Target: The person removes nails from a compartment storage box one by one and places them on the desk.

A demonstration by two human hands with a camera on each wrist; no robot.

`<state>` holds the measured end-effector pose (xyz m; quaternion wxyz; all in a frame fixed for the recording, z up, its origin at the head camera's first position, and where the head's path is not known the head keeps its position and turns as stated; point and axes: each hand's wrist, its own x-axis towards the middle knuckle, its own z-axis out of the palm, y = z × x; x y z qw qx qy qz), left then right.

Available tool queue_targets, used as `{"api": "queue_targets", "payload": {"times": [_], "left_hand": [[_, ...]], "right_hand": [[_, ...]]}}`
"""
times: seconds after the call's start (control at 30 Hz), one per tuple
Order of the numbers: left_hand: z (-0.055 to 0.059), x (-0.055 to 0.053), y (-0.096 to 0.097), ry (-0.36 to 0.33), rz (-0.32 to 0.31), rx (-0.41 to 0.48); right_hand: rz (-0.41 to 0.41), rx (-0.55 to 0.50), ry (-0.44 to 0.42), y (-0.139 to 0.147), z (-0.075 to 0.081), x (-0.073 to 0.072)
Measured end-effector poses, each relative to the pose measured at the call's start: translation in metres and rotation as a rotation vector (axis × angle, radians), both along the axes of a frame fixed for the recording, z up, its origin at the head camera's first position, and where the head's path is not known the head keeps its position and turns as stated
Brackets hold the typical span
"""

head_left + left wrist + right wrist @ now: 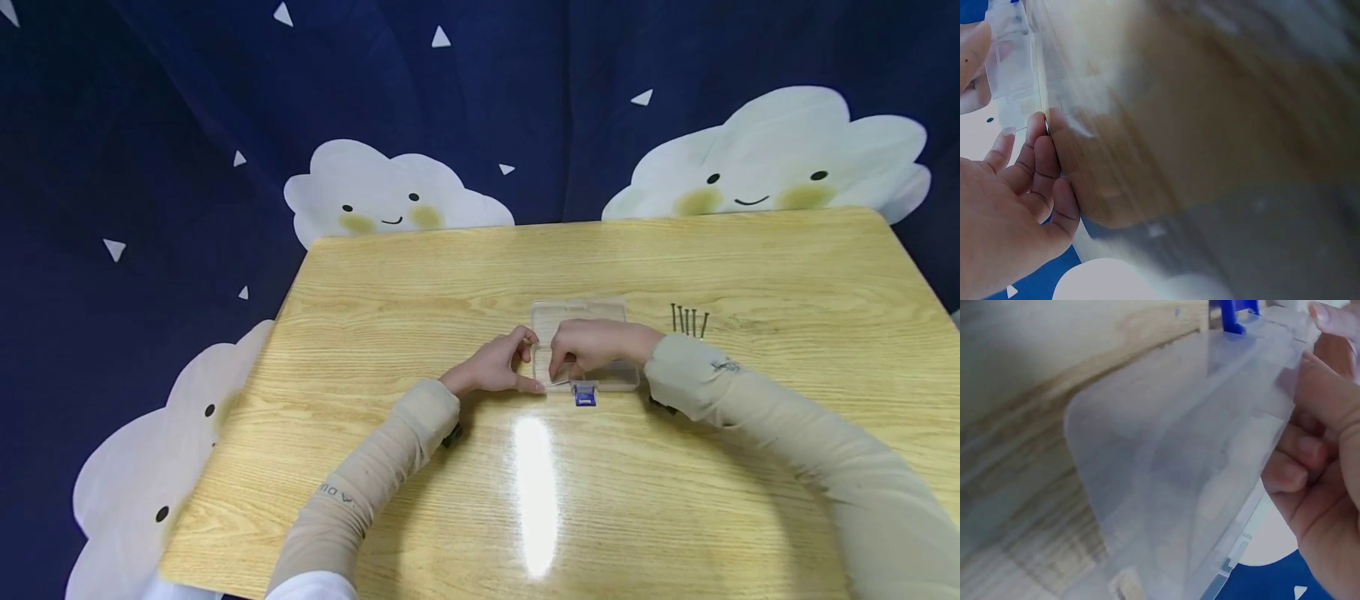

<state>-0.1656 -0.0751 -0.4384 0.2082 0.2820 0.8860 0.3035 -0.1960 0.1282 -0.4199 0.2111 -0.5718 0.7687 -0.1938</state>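
Observation:
A clear plastic box (630,377) lies open on the table, its lid (577,308) laid back on the far side. A blue latch (585,395) hangs at its front edge. My left hand (501,362) grips the box's left end, thumb at the near corner and bent fingers along the side; in the left wrist view, fingertips (1036,122) meet the box's edge. My right hand (588,343) reaches down into the left part of the box, fingers curled. The right wrist view shows the box wall (1166,444) close up; I cannot tell whether those fingers pinch anything.
Several dark screws or nails (686,320) lie in a row on the table, just beyond the right sleeve (697,375). The wooden table (420,283) runs back to a dark blue curtain (525,83) with white clouds. A bright glare streak (536,500) lies nearer the front.

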Motion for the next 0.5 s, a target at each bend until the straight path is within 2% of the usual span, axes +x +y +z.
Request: {"api": "queue_targets", "payload": {"times": [0.23, 0.5], "left_hand": [[0.003, 0.001, 0.002, 0.003, -0.009, 0.014], [0.001, 0.0, 0.001, -0.013, -0.016, 0.037]], "right_hand": [[0.058, 0.018, 0.069, -0.003, 0.001, -0.001], [0.072, -0.099, 0.145, -0.001, -0.012, -0.001]]}}
